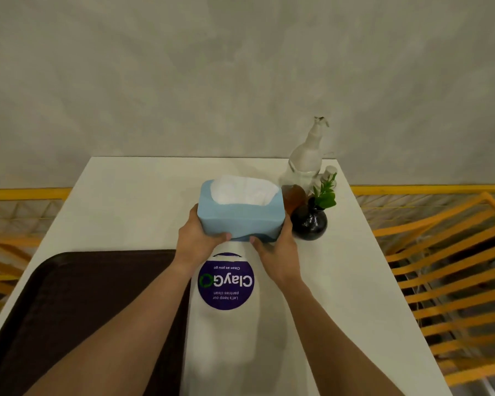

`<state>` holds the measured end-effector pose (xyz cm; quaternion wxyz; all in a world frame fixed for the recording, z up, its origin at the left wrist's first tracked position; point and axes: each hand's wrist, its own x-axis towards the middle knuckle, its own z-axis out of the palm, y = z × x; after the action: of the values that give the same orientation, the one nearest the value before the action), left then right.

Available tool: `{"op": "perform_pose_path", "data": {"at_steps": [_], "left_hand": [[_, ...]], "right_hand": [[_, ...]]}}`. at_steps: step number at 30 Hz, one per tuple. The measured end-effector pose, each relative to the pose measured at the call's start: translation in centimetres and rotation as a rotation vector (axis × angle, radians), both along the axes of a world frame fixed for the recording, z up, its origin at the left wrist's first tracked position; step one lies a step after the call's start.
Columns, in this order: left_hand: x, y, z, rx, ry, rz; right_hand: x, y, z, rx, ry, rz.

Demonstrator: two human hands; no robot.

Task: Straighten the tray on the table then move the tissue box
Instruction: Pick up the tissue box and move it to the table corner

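You are clamping the tissue box [240, 215] between your left hand [196, 238] and right hand [277, 247], gripping its short ends; likely light, crushable card, so squeeze gently.

A round purple sticker [225, 281] on the white table [132, 201], just below the two gripping hands, reads upside down "ClayGo"; "Clean as you go"; "Let's keep our pantries clean".

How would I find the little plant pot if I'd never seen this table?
Start at the white table and look to its far right corner, where bottles stand. Just right of the blue tissue box sits a round black vase. It alone is dark and shiny with green leaves sticking out.
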<state>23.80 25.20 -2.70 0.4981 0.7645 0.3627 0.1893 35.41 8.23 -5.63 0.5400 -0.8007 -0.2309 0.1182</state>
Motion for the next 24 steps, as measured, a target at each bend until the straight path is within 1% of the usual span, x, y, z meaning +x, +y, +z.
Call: {"op": "perform_pose_path", "data": {"at_steps": [5,10,15,20,24], "left_hand": [[-0.2,0.4,0.9,0.010,0.023,-0.021],[-2.2,1.1,2.6,0.054,-0.032,-0.038],[-6.7,3.5,4.7,0.110,-0.089,-0.025],[-12.3,7.3,6.3,0.162,-0.114,0.000],[-16.7,10.7,7.2,0.191,-0.142,-0.012]], "right_hand": [[-0.4,-0.2,0.4,-0.062,-0.052,-0.013],[-1.6,0.1,2.1,-0.029,-0.068,-0.026],[-4.3,1.9,3.8,0.011,-0.156,0.035],[-9.3,5.8,5.8,0.015,-0.203,0.086],[-13.7,9.6,6.4,0.025,-0.192,0.091]]}}
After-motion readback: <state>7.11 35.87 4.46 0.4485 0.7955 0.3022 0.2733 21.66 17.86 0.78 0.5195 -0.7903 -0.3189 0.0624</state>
